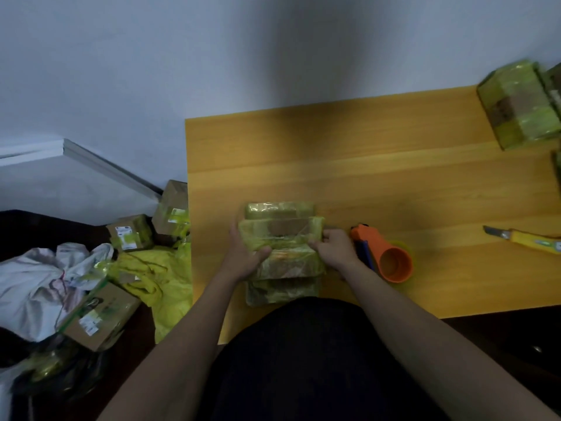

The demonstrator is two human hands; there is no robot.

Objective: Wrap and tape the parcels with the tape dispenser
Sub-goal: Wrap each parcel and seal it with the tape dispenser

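A cardboard parcel (283, 238) wrapped in yellow-green tape is held just above or on a second taped parcel (280, 291) near the front edge of the wooden table (364, 165). My left hand (246, 253) grips its left side with the thumb across the top. My right hand (334, 249) pinches its right edge. The orange tape dispenser (385, 256) with a yellow tape roll lies on the table just right of my right hand, untouched.
A yellow utility knife (525, 237) lies at the table's right. A taped parcel (522, 104) sits at the far right corner. Left of the table, on a dark surface, are several cardboard boxes (100, 314), yellow plastic (170, 287) and white cloth (36, 287).
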